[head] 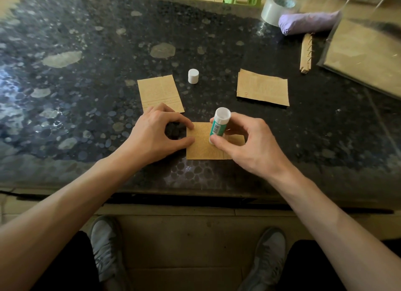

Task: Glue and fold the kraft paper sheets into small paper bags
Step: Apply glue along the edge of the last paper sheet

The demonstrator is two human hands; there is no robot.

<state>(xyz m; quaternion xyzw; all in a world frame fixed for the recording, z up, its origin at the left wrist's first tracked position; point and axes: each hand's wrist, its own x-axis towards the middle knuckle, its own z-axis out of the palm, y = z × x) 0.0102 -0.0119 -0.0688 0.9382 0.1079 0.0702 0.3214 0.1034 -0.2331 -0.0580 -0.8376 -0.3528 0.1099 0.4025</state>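
Head view: a kraft sheet (206, 146) is being pinned flat near the front edge of the dark stone table (86, 73) by the left hand (156, 134), thumb and forefinger spread and pressed on its left margin, likely so it is not dragged by the glue. A glue stick (219, 124) is being gripped by the right hand (245, 145), tilted, its lower end touching the sheet, wrist bent inward. Its white cap (193, 76) is being left standing behind, between a folded bag (160, 94) and another sheet (263, 87).
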